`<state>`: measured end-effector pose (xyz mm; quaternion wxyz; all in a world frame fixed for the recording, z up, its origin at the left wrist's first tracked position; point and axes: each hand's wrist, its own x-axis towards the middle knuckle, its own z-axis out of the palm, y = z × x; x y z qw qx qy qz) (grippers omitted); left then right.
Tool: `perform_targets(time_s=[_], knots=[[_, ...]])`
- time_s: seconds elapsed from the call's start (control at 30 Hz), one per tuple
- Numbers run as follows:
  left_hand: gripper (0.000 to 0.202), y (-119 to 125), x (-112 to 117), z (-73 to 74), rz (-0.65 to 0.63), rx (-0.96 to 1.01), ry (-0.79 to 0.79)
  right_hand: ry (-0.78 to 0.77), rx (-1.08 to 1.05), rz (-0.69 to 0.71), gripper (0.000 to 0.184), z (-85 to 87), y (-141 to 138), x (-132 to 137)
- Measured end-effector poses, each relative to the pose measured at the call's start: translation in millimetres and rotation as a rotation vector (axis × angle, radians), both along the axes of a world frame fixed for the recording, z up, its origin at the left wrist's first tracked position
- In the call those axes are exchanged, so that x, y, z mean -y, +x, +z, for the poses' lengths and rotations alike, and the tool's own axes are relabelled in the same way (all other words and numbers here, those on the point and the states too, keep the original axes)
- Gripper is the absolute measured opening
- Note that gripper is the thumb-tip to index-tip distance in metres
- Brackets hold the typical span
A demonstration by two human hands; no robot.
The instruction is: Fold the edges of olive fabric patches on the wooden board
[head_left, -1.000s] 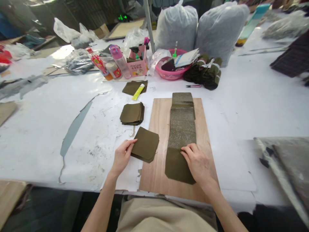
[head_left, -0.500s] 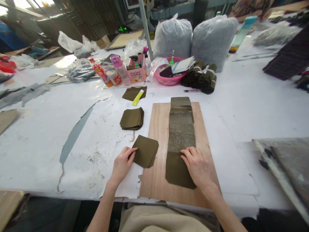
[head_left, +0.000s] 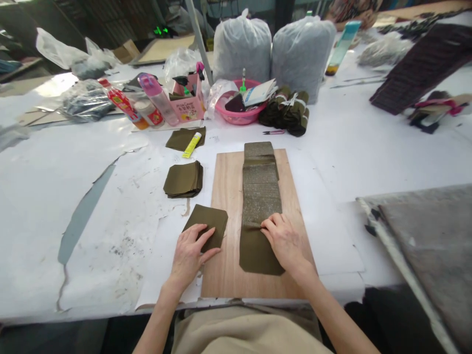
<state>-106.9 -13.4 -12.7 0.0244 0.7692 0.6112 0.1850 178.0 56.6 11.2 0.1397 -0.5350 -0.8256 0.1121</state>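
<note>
My left hand [head_left: 191,248] lies spread over a small pile of olive-green fabric pieces [head_left: 216,221] with cut corners, its fingertips on the top piece and thumb apart. The pile overlaps the left edge of a wooden board [head_left: 228,177]. On that board, olive pieces lie overlapped in a long row [head_left: 260,194], their exposed strips speckled and shiny. My right hand [head_left: 282,238] pinches the upper edge of the nearest plain olive piece [head_left: 260,250], where the fabric puckers slightly. A thicker olive stack [head_left: 183,179] sits left of the board.
A yellow tube [head_left: 191,145] rests on more olive pieces [head_left: 177,139]. Behind stand a red-capped bottle [head_left: 120,101], a pink box [head_left: 190,105], a pink basin [head_left: 236,115] and two stuffed plastic bags [head_left: 241,49]. Small pink snips [head_left: 273,132] lie beside rolled olive bundles [head_left: 297,113]. Another person's hands [head_left: 365,19] show far back.
My left hand has gone from pinching the pile's left edge to lying spread on top of it. My right hand still grips the piece's upper edge. The view has shifted right.
</note>
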Motion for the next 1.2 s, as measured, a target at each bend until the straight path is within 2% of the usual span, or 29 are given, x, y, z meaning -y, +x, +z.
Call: perform_targets(time_s=[0.1,0.2,0.33,0.47,0.67,0.8,0.9,1.0,1.1,1.2], knots=[[0.039,11,-1,-4.2,0.097,-0.029,0.022,0.02,-0.003,0.002,0.007,-0.6,0,1],[0.037,19,-2,-3.5,0.143,-0.048,0.037,0.055,-0.024,0.029,0.008,-2.0,0,2],[0.044,24,0,1.4,0.092,-0.032,0.064,0.078,-0.046,0.076,0.009,-4.7,1,2],[0.028,29,-1,1.7,0.031,-0.027,0.036,0.073,-0.06,0.091,0.01,-8.3,2,3],[0.025,37,-8,-4.1,0.138,-0.043,0.056,0.088,-0.09,0.081,0.009,-12.3,3,4],[0.026,43,-13,2.3,0.189,-0.046,0.118,0.1,-0.099,0.085,0.008,-12.1,3,3],[0.023,58,-24,14.2,0.105,-0.002,0.14,0.103,-0.093,0.108,0.013,-11.9,4,3],[0.029,82,-43,23.4,-0.086,0.002,0.033,0.111,-0.094,0.135,0.008,-12.0,4,3],[0.022,100,-65,24.6,-0.25,-0.029,-0.014,0.133,-0.103,0.158,0.009,-11.9,5,3],[0.01,104,-79,22.7,-0.342,-0.054,-0.017,0.134,-0.1,0.154,0.008,-11.7,8,1]])
